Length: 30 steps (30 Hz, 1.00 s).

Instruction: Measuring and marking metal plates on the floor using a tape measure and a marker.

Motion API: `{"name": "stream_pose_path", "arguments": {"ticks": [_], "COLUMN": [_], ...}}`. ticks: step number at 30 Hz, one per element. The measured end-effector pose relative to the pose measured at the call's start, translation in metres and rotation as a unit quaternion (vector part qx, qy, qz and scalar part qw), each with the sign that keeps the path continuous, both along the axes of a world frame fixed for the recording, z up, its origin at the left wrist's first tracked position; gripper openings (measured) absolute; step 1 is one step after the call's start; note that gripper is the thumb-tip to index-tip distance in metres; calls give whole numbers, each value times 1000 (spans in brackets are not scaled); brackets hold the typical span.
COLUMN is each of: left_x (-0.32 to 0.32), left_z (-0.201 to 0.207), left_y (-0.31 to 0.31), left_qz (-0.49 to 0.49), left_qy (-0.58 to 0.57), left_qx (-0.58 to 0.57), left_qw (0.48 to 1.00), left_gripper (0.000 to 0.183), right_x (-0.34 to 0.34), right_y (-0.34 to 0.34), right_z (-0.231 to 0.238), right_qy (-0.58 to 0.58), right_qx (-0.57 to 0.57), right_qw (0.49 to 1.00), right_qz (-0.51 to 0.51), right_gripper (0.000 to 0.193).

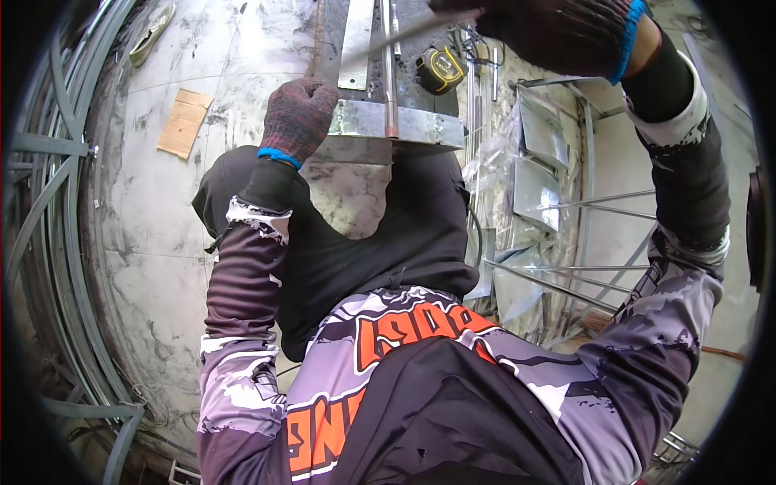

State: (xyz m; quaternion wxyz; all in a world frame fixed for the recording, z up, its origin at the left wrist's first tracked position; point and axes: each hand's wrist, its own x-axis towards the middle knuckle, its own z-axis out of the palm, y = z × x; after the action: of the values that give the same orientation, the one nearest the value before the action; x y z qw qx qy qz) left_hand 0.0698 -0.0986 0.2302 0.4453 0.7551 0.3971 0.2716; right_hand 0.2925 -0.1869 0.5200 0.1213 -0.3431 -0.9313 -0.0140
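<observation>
My left hand [300, 118], in a dark knit glove with a blue cuff, is closed beside the left end of a silver metal angle piece [420, 125]. Whatever its fingers hold is hidden. My right hand [558, 34], gloved the same way, is raised at the upper right, closed on a blurred thin grey bar [408, 32] that slants down to the left. A narrow metal tube [390, 77] runs away from the angle piece, with a flat metal strip [356, 44] to its left. A yellow-and-black tape measure [440, 69] lies right of the tube.
Long metal profiles [69, 267] are stacked along the left side. A cardboard piece [185, 123] and a shoe [152, 36] lie on the stained floor [153, 218]. Plastic-wrapped panels [537, 198] and thin rods [558, 289] occupy the right, near my right arm.
</observation>
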Motion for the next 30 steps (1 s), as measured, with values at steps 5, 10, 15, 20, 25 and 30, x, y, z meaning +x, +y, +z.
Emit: {"name": "stream_pose_path", "arguments": {"ticks": [5, 10, 15, 20, 25, 30], "left_x": [-8, -2, -4, -6, -7, -7], "left_z": [-3, -3, -10, -4, 2, -8], "left_y": [6, 4, 9, 7, 7, 8], "left_qz": [-11, -8, -6, 1, -18, -1], "left_qy": [13, 8, 12, 11, 30, 17], "left_qx": [3, -21, -5, -23, -48, -29], "left_qw": [1000, 1000, 1000, 1000, 998, 999], "left_gripper": [37, 37, 39, 40, 39, 39], "right_x": [-42, 2, -3, -22, -30, -52], "right_y": [6, 10, 2, -1, -6, 8], "right_z": [7, -8, -3, -6, 10, 14], "right_qy": [-322, -76, -130, 35, -230, -439], "right_qx": [-101, 15, -17, -11, -66, -191], "right_qw": [920, 992, 991, 997, 961, 832], "right_qz": [-199, 100, -38, -66, -135, -279], "right_gripper": [31, 29, 27, 28, 27, 31]}}
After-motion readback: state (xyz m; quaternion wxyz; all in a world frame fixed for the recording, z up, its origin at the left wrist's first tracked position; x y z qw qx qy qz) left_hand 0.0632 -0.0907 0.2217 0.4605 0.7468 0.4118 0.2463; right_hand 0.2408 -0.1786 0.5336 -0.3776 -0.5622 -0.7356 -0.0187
